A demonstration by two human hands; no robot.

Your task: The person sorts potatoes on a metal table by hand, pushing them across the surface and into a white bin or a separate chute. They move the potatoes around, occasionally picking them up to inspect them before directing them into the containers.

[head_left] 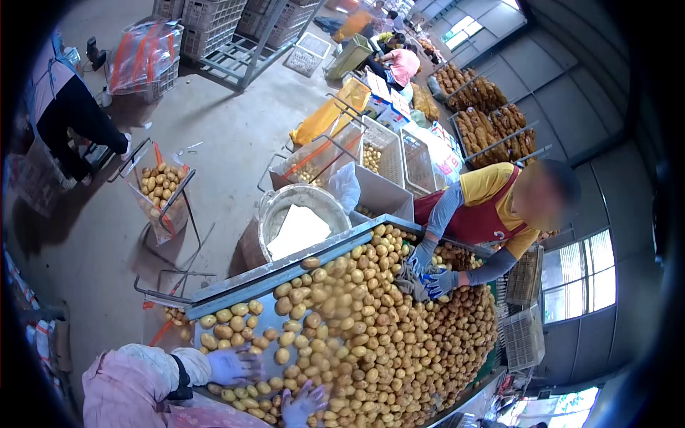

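Observation:
My left hand [234,364], in a lavender glove, reaches over the bare metal of the sorting table [270,316] with its fingers stretched out, slightly blurred. Nearer the bottom edge, my right hand [303,404] wears a matching glove and rests its spread fingers against several potatoes. Neither hand appears to grip anything. Small, round, yellow-brown potatoes [385,335] cover most of the table in a thick heap. A looser group of potatoes [232,321] lies beyond my left hand. A pink sleeve [128,385] with a dark wristband covers my left arm.
Across the table, a co-worker in a red apron [467,221] has gloved hands at a grey cloth [410,279]. A tub [267,221] with white sheets stands by the table's raised edge [285,267]. Farther left are a framed bag of potatoes [163,187] and another person [68,107].

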